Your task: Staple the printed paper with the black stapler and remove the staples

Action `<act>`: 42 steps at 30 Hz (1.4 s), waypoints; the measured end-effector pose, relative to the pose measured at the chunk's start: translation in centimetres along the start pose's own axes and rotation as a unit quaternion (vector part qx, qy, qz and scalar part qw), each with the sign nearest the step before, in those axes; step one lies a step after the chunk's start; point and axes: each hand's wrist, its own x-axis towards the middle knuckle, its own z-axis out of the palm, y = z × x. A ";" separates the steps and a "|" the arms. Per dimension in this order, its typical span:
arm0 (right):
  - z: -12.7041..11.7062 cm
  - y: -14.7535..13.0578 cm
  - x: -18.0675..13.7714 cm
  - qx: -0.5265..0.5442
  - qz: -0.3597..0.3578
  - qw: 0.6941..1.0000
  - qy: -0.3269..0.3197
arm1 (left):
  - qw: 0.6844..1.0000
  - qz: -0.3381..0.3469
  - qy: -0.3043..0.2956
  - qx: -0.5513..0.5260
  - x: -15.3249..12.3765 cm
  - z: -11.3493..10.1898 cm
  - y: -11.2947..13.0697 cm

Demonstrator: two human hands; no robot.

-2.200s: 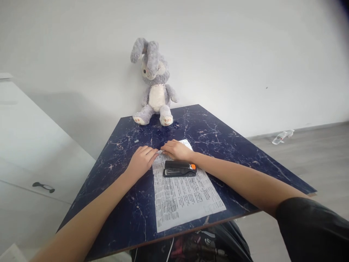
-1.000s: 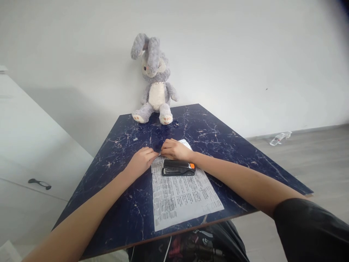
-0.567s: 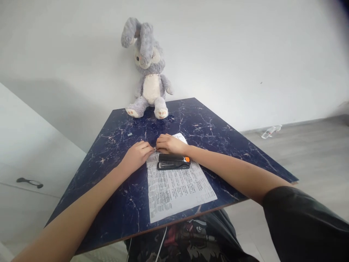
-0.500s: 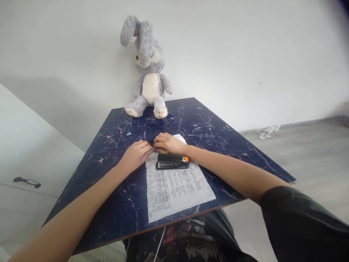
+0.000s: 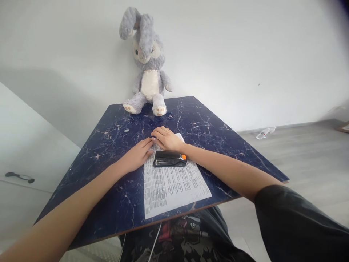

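A printed sheet of paper (image 5: pixel 177 185) lies flat on the dark blue marbled table. On its upper part rests a black stapler (image 5: pixel 169 159) with an orange end at the right. My left hand (image 5: pixel 139 153) lies at the sheet's upper left edge, fingers stretched out and thumb apart. Palm down across the top of the sheet is my right hand (image 5: pixel 167 139), its fingers laid out toward the left and meeting the left fingertips. Both hands cover the sheet's upper left corner. The right wrist passes close to the stapler's orange end.
A grey plush rabbit (image 5: pixel 149 83) sits at the table's far edge against the wall. A small pale piece (image 5: pixel 126 130) lies on the table's left side. On the floor at the right is a clear plastic bottle (image 5: pixel 263 134). A cabinet handle (image 5: pixel 20 177) shows at left.
My left fingers have gone from pinching the sheet's upper left corner to lying flat on it. The right hand stays on the top edge. The view has shifted slightly.
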 end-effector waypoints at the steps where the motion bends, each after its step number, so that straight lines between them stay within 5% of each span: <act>1: 0.0 0.0 0.0 -0.003 0.004 1.000 -0.007 | 1.000 -0.010 -0.027 -0.006 -0.1 0.2 -0.2; 9: -0.3 -0.2 0.0 0.002 0.065 0.997 -0.035 | 0.995 -0.034 -0.095 0.005 -0.3 0.1 -0.5; 15: -3.1 1.1 0.9 0.183 0.164 0.969 0.026 | 0.997 -0.044 -0.056 0.031 -0.4 -0.1 -0.7; 17: -5.8 0.8 1.5 0.267 0.179 0.946 -0.027 | 0.998 -0.043 -0.018 0.049 -0.4 -0.2 -0.7; 21: -10.0 -2.3 1.6 0.312 0.034 0.919 -0.238 | 0.999 -0.005 0.033 -0.001 -0.2 -0.3 0.1; 26: -10.4 -5.5 -0.5 0.190 0.010 0.946 -0.262 | 0.999 0.008 0.001 -0.052 -0.7 0.1 1.2; 31: -14.2 -0.7 -2.2 0.193 0.110 0.951 -0.217 | 0.999 -0.005 -0.032 -0.032 -1.2 -0.5 1.0; 35: -17.9 4.7 -3.6 0.119 0.193 0.952 -0.206 | 0.999 -0.029 0.018 -0.025 -0.7 -1.2 2.3; 38: -18.3 6.2 -4.3 0.108 0.194 0.935 -0.275 | 0.999 -0.008 0.024 -0.019 -0.2 -1.0 4.2; 42: -17.2 5.7 -4.3 0.127 0.156 0.933 -0.298 | 0.994 0.073 -0.063 -0.041 -0.2 -0.2 5.9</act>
